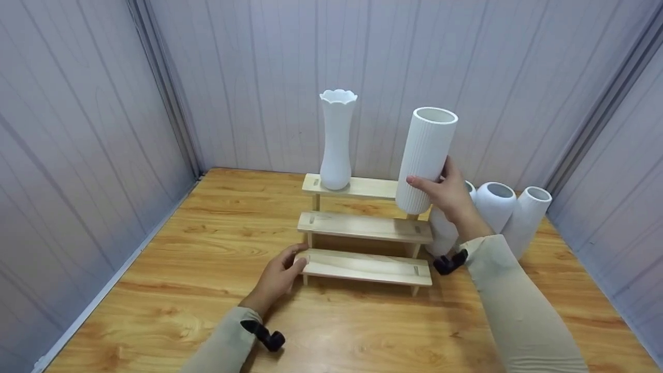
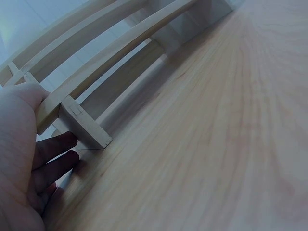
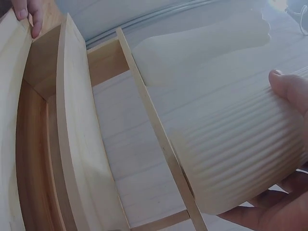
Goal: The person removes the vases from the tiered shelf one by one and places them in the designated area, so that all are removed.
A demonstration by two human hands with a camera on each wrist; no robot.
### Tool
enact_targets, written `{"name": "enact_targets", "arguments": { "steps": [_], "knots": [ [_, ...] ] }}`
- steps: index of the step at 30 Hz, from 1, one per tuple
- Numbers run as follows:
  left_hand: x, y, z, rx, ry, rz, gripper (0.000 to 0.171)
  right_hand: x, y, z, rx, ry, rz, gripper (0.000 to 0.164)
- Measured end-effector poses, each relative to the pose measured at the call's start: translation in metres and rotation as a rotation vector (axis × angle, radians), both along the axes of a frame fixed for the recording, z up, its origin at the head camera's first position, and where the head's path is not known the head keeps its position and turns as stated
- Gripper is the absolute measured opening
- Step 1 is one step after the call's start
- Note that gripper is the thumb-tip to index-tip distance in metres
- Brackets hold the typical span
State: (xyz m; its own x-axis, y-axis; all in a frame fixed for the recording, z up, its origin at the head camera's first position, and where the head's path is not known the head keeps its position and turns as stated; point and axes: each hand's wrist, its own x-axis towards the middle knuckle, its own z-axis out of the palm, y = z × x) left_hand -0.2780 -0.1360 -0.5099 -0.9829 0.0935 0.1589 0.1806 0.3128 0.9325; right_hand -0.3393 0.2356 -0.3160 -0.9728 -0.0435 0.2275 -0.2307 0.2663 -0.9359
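Note:
My right hand grips a white ribbed cylindrical vase around its lower half, thumb in front. The vase leans slightly at the right end of the top step of a three-tier wooden stand; whether its base touches the step, I cannot tell. My left hand holds the left end of the stand's lowest step, thumb on top, with fingers below. On the top step's left end stands a white vase with a scalloped rim. The right wrist view shows the ribbed vase beside the top step.
Several more white vases, including a round-shouldered one and a tapered one, stand on the wood-grain table right of the stand, partly behind my right arm. Pale panel walls enclose the back and sides.

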Motion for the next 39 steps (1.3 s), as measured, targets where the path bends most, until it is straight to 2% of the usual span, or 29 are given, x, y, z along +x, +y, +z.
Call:
{"name": "enact_targets", "arguments": {
  "steps": [5,12,21,30,35,39],
  "knots": [
    [0.002,0.001,0.000,0.026,0.004,-0.004,0.032,0.007,0.005,-0.002,-0.007,0.010,0.002,0.103],
    [-0.001,0.000,-0.001,0.007,-0.028,0.019,0.034,0.015,0.013,-0.007,0.003,0.033,-0.008,0.102],
    [-0.002,0.001,-0.001,0.020,-0.012,0.005,0.033,0.030,0.025,-0.009,0.044,0.027,-0.005,0.101],
    [-0.001,0.002,0.000,0.015,-0.014,-0.011,0.034,0.045,0.036,-0.011,0.034,0.048,-0.002,0.095],
    [0.000,0.002,0.001,0.032,0.012,-0.033,0.035,0.051,0.046,-0.016,0.056,0.029,-0.033,0.097],
    [0.000,0.002,0.001,0.031,0.023,-0.017,0.034,0.055,0.054,-0.022,0.070,-0.005,-0.056,0.103]
  ]
}}
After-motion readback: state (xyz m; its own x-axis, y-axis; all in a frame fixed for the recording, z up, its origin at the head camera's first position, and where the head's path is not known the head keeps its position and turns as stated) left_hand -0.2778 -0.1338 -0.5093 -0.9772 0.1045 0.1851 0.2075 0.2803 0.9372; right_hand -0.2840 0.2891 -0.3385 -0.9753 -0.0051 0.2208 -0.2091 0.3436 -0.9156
